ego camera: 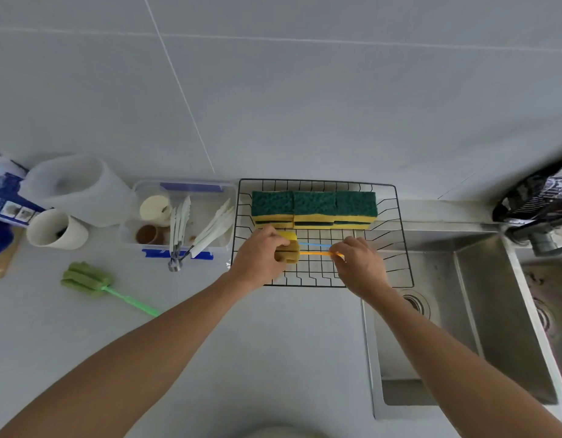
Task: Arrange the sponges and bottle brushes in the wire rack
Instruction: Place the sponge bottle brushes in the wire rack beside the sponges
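A black wire rack (399, 235) sits on the counter against the wall. Three green-and-yellow sponges (314, 208) stand side by side along its back. My left hand (257, 260) grips the yellow sponge head (289, 251) of a bottle brush inside the rack's front left. My right hand (358, 263) pinches the end of its orange handle (316, 253). A blue handle (314, 245) lies just behind it; its head is hidden by my left hand. A green bottle brush (93, 282) lies on the counter far to the left.
A clear plastic box (178, 184) with white tongs and cups stands left of the rack. Further left are a white cup (57, 229), a translucent jug (77, 184) and a blue packet (5, 197). A steel sink (463, 311) lies to the right.
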